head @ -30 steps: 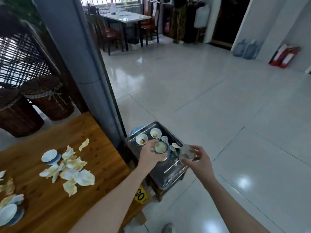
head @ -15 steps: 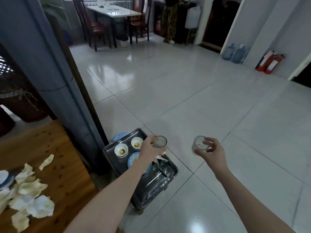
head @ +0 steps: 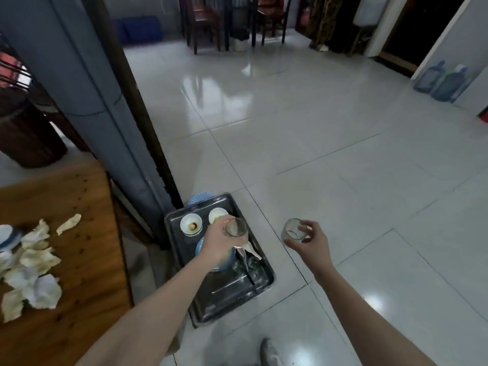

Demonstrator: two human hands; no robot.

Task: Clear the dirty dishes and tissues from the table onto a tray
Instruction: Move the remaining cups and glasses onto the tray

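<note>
A dark metal tray (head: pixel 227 294) sits low beside the wooden table (head: pixel 66 207). It holds two white bowls (head: pixel 191 224), a blue plate (head: pixel 202 247), crumpled tissue (head: pixel 249 253) and glasses (head: pixel 244 266). My left hand (head: pixel 217 243) grips a clear glass (head: pixel 237 227) above the tray. Off the tray's right side, over the floor, my right hand (head: pixel 310 243) grips a second clear glass (head: pixel 291 231). Several crumpled tissues (head: pixel 34 262) and a blue-and-white dish (head: pixel 8 235) lie on the table at the left.
A grey pillar (head: pixel 87 96) and a dark wooden post (head: pixel 137 107) stand right behind the tray. A wicker basket (head: pixel 29 133) is at far left. Glossy tiled floor (head: pixel 343 167) spreads to the right, with water jugs (head: pixel 443 80) and a far dining table with chairs.
The view has swung right, pushing the table to the left. My right hand has moved away from the tray to the right with its glass. My left hand stays over the tray.
</note>
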